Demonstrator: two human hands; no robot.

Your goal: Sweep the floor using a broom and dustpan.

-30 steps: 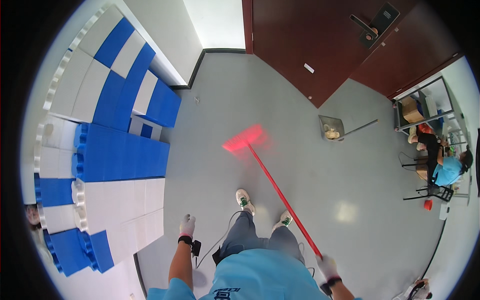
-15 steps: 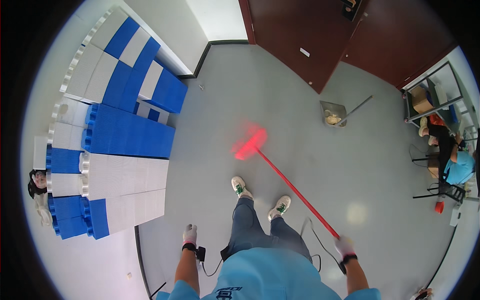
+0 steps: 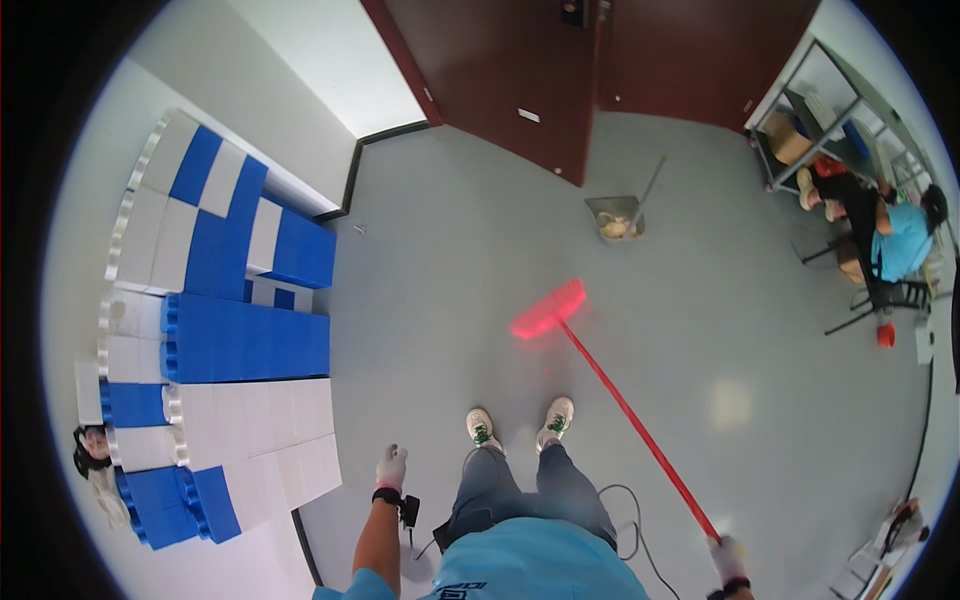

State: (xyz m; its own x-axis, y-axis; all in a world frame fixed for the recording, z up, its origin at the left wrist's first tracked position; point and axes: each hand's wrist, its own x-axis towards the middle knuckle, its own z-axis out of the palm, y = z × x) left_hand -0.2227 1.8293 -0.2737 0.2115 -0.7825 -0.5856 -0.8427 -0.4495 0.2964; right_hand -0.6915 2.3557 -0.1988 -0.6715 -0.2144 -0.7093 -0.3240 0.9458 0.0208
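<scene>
My right hand (image 3: pixel 728 560), in a white glove, is closed around the upper end of the red handle of a broom (image 3: pixel 640 432). The handle slants forward and left to the broom's bright red bristle head (image 3: pixel 550 309), which is at the floor ahead of my feet and looks slightly blurred. At my left side hangs my left hand (image 3: pixel 391 467), also gloved, holding nothing, its fingers loosely apart. Farther ahead stands a grey long-handled dustpan (image 3: pixel 617 220) with pale debris in it; the broom head is apart from it.
Large blue and white building blocks (image 3: pixel 250 335) are stacked along the left wall. A dark red door (image 3: pixel 510 80) stands ajar ahead. At the right, a person in a blue shirt (image 3: pixel 897 245) sits near a metal rack (image 3: pixel 800 130). A small piece of litter (image 3: pixel 360 229) lies near the far-left corner.
The broom head has moved right, closer to the dustpan. My right hand has shifted right and back with the handle. My feet have come closer together, and the view has turned and advanced.
</scene>
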